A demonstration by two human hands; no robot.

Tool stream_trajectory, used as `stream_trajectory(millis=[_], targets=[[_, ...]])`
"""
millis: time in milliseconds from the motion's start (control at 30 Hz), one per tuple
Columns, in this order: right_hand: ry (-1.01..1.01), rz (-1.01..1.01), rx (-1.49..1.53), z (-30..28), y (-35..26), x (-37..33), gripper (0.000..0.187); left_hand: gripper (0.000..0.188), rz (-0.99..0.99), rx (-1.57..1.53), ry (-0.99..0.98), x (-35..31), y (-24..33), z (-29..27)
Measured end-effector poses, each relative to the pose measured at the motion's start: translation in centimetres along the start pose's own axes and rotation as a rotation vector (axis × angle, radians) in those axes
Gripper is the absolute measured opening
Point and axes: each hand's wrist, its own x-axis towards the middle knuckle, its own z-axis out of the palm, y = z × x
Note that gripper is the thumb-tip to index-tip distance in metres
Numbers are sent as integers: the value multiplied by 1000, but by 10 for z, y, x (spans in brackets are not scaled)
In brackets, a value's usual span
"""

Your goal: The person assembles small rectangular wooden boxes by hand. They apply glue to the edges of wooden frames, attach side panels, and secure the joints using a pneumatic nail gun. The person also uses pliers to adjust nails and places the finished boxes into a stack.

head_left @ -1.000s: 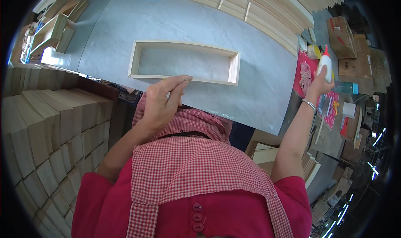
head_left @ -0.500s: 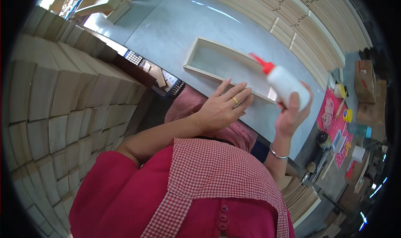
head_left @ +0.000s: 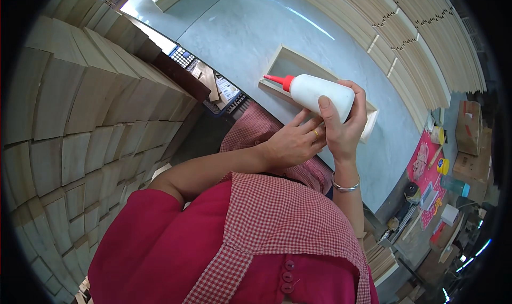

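Note:
My right hand (head_left: 345, 120) grips a white squeeze bottle (head_left: 321, 96) with a red nozzle, fingers wrapped round its base. The bottle lies nearly level, tip pointing left, above a shallow rectangular wooden frame (head_left: 309, 61) on the grey table. The nozzle tip appears over the frame's left end, though whether it touches cannot be told. My left hand (head_left: 298, 143), with a gold ring, is at the frame's near side below the bottle. Its fingers are stretched out and hold nothing visible; the bottle and right hand partly cover their tips.
Stacked wooden boards (head_left: 96, 101) rise along the left. Rows of thin wooden strips (head_left: 410, 42) line the table's far right side. A blue crate (head_left: 229, 104) sits below the near table edge. At right, a pink cloth (head_left: 421, 160) carries small tools beside a teal-capped jar (head_left: 456, 186).
The bottle has swung left and levelled over the frame, carried by my right hand. My left hand stays by the frame's near edge, now partly behind the right hand. The whole view has shifted slightly.

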Motion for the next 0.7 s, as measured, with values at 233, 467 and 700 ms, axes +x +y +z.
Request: stream_trajectory(millis=[233,467,700], targets=[[35,-7,-60,7,8,8,50,31,18,-10,0,0,-2,-4],[110,33,-32,14,11,19,50,32,39,35,11,0,-5,-1],[211,-47,-131,14,22,45,51,31,17,93,85,4,-3,-2]])
